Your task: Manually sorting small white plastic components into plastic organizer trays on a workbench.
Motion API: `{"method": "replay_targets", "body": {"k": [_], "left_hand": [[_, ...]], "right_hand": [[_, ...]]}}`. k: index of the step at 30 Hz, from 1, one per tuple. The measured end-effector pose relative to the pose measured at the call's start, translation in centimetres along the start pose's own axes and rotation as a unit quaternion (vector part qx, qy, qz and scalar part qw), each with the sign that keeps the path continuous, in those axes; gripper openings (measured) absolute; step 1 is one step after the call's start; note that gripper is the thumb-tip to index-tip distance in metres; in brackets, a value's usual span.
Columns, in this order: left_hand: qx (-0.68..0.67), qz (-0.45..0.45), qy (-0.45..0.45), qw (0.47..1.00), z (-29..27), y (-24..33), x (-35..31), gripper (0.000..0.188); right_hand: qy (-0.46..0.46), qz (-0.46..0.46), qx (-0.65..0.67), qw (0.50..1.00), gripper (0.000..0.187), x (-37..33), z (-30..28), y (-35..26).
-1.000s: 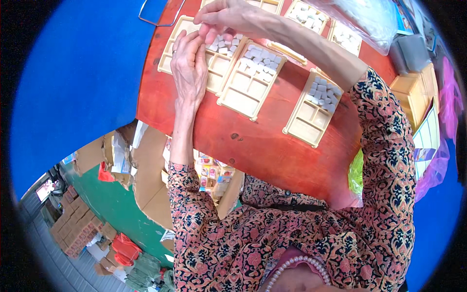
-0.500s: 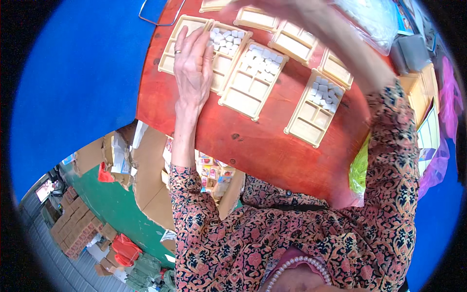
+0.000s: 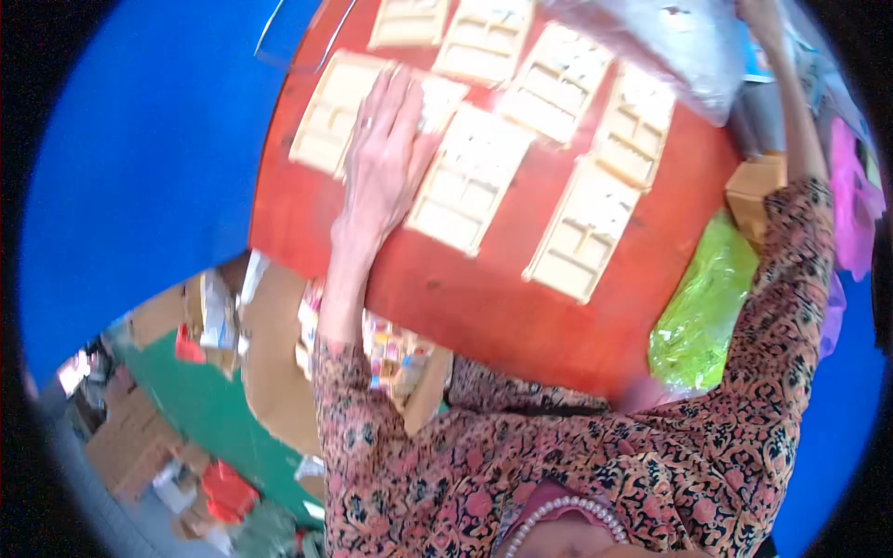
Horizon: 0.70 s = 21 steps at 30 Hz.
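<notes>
Cream divided tray sits half hidden under the left hand, fingers stretched out and pressed together. If that palm leans or drags, I reckon it could skid into the neighbouring tray, just right of the hand, and jumble the white pieces. Right hand is well apart, up by one clear plastic bag; can't tell its grip. Eight trays total; pieces too blurry to count.

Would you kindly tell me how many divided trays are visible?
8: back row, four trays; front row, four, including one partly covered by the left hand; more may be hidden.
</notes>
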<state>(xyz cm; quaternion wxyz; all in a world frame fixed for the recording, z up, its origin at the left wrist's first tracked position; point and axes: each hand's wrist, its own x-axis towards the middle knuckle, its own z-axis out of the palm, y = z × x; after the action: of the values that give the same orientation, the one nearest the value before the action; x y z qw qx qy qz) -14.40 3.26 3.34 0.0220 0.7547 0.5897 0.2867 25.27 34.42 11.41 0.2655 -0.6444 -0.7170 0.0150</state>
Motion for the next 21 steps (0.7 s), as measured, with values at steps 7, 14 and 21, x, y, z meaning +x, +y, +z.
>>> {"method": "replay_targets", "body": {"k": [7, 14, 21], "left_hand": [[-0.010, -0.056, -0.090, 0.994, 0.3, 3.5, 2.9, 0.048], [0.005, -0.073, -0.087, 0.993, -1.8, 5.7, 3.5, 0.044], [0.013, -0.071, -0.068, 0.995, -0.7, 4.8, 4.1, 0.041]], "right_hand": [[-0.014, -0.233, 0.082, 0.969, 0.015, 4.1, 1.8, 3.6], [0.074, -0.287, 0.039, 0.954, 0.017, 3.4, 0.4, -0.8], [-0.063, -0.361, 0.039, 0.930, 0.025, 0.9, 4.6, -4.0]]}}
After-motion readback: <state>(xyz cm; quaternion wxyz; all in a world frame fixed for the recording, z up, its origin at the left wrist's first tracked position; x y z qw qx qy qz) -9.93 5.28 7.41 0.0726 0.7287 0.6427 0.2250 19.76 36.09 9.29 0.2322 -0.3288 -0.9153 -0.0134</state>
